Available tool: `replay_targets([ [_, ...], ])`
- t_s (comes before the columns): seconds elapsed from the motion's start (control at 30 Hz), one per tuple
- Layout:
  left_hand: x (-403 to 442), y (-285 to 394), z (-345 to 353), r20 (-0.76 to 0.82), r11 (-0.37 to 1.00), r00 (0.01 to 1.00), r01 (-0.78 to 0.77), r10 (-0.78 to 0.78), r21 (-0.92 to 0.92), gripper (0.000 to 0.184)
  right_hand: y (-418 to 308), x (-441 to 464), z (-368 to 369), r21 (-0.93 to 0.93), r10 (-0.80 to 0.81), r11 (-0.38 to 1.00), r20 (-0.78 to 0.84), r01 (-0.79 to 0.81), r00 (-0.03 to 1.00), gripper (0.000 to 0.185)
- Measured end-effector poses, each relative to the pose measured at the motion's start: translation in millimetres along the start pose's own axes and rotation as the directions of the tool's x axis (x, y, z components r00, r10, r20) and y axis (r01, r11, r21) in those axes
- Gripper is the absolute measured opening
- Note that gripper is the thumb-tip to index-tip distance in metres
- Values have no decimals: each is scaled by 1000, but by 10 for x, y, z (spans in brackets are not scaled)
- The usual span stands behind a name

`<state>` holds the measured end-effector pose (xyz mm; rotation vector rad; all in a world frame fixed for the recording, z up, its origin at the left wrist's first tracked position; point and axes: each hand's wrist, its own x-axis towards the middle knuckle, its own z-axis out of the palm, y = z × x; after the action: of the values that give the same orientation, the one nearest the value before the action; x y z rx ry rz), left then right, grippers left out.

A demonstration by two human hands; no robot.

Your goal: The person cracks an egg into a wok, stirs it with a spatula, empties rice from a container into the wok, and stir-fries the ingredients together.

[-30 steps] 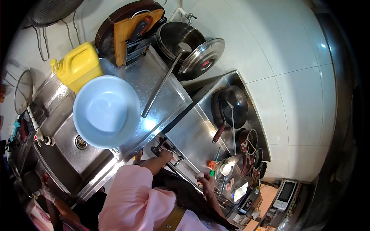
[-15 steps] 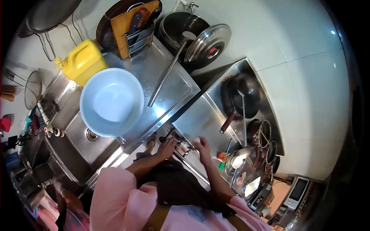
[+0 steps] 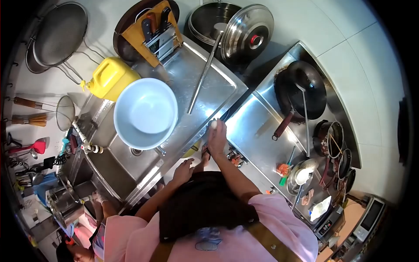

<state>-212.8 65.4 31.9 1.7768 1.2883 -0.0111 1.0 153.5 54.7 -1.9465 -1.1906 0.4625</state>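
Steel surface with the sink (image 3: 187, 70) fills the left and middle; second steel surface (image 3: 257, 114) lies to the right, a dark gap between the two; that gap, by my judgement, is the main hazard for anything small held above it.

Blue basin (image 3: 144, 102), wide-mouthed, beside the yellow jug (image 3: 111, 81); wok (image 3: 315, 100) on the right, well apart from the hands; ladle (image 3: 203, 79) leans out of the pot, its handle end over the near side of the sink surface; worth keeping the forearm clear of it, since a knock could swing it.

Left hand (image 3: 182, 171) low, close to the body; fingers loosely spread, nothing seen in it; well placed, I'd judge, to cup beneath as a guard against a drop.

Right hand (image 3: 217, 140) narrow, thumb and fingers closed about a small white rounded thing (image 3: 214, 124); it sits at the fingertips, by the front corner of the sink surface, over or near the gap; whether it touches the edge, cannot tell.

Smallest matter, the grip: the thing looks egg-like and perhaps brittle; light, even pressure from several fingers should serve better than a hard pinch; keep it off the steel edge; wrist steady, movement slow.
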Motion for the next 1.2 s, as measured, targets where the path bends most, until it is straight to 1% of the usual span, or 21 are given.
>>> replay_targets([
  [0.03,-38,-37,-21,9,999,999,31,-31,-16,42,-7,-35,50,-25,-5,1000,91,7,996,43],
  [0.07,-35,-46,-8,13,998,998,54,-54,12,42,1,-46,74,3,-18,1000,77,18,997,44],
  [0.17,-53,-55,-34,19,1000,1000,12,-12,-27,42,-54,-54,22,81,2,997,-57,3,998,44],
  [0.2,-48,-51,-44,16,1000,1000,10,-9,-26,42,-91,-55,-3,111,48,993,-49,-42,998,45],
  [0.3,-27,17,-107,6,1000,1000,-1,1,-20,42,88,-108,115,39,-19,999,22,18,1000,45],
  [0.4,9,170,-230,-25,993,1000,-2,-1,-120,38,86,-64,53,157,59,985,100,-74,993,44],
  [0.5,115,296,-349,-141,988,986,-102,85,-115,33,118,24,-114,398,124,903,118,-161,985,42],
  [0.53,177,372,-409,-183,971,980,-113,75,-209,31,-61,119,-376,657,271,575,409,-487,871,35],
  [0.57,260,481,-486,-220,945,973,-130,63,-302,29,-87,177,-499,704,284,398,515,-588,809,33],
  [0.6,357,594,-566,-256,908,965,-151,51,-391,28,-92,235,-611,716,268,208,613,-666,743,32],
  [0.63,470,703,-652,-267,882,961,-190,76,-431,28,-85,291,-710,694,225,14,699,-720,678,31],
  [0.7,701,955,-834,-287,820,949,-267,132,-506,29,-102,364,-891,672,121,-26,737,-740,665,31],
  [0.77,883,1400,-1035,-295,771,920,-381,259,-511,32,-167,427,-1113,646,49,-72,763,-760,644,30],
  [0.8,925,1668,-1155,-297,740,899,-434,321,-514,33,-163,449,-1174,655,34,-63,756,-753,654,29],
  [0.83,892,1978,-1322,-227,772,899,-438,374,-461,35,-178,454,-1270,657,70,-49,754,-753,653,30],
  [0.9,1120,2148,-1278,-126,734,869,-474,478,-486,33,-112,505,-1429,655,-9,-61,754,-753,656,29],
  [1.0,1249,2446,-1210,-20,720,837,-483,547,-498,32,-144,564,-1749,722,103,111,675,-683,731,27],
  [1.1,1401,2654,-956,25,721,870,-392,493,-572,32,-199,568,-2089,712,250,320,573,-625,780,27],
  [1.13,1463,2705,-857,17,712,853,-424,521,-560,32,-107,573,-2150,721,239,350,549,-599,801,30],
  [1.17,1486,2792,-791,62,741,858,-401,509,-538,33,-61,576,-2251,709,264,373,537,-598,801,32],
  [1.2,1499,2878,-716,74,748,847,-420,527,-514,33,-4,565,-2340,704,280,430,491,-565,825,32],
])
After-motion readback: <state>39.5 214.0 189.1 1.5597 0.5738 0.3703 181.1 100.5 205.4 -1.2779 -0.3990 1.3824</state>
